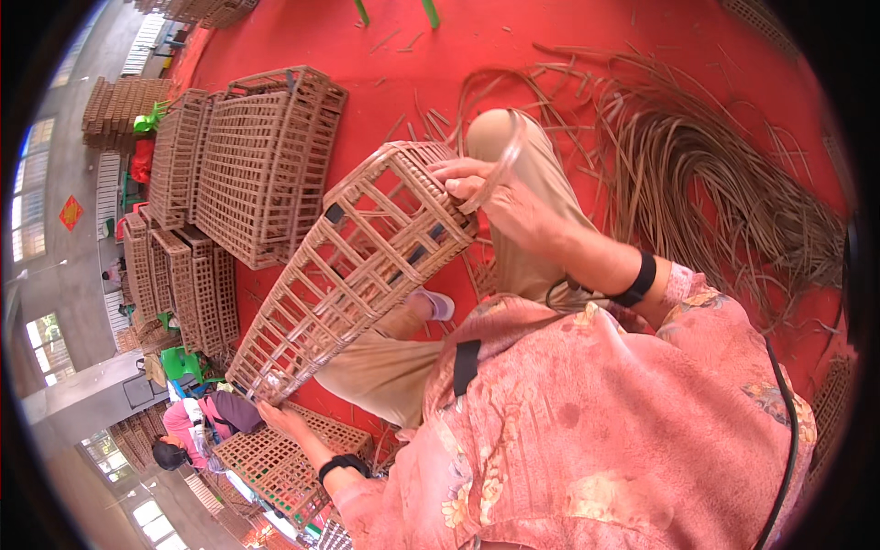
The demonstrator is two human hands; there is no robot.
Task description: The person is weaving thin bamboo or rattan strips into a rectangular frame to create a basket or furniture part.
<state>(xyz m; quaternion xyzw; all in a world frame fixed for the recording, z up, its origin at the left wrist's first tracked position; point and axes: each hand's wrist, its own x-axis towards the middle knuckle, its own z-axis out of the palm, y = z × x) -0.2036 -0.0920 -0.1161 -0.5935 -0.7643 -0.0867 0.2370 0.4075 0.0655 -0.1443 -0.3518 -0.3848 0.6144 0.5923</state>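
Note:
A long, open-latticed brown wicker basket (pixel 346 291) lies tilted across my lap, running from upper right to lower left. At its upper right end, my right hand (pixel 500 197) has its fingers pinched at the woven rim. A pale, flexible wicker strip (pixel 511 161) loops up beside those fingers, and they appear to hold it against the corner. My left hand (pixel 286 422) grips the opposite lower end of the basket; its fingertips are partly hidden by the edge. Through the lattice, parts of my leg and the red floor show.
Finished-looking wicker baskets (pixel 243 165) stand stacked at the left. A large heap of loose wicker strips (pixel 706 174) spreads over the red floor (pixel 412 82) at the right. Another basket (pixel 284 458) sits beyond my left arm, near a person in pink (pixel 197 426) and a green stool (pixel 183 365).

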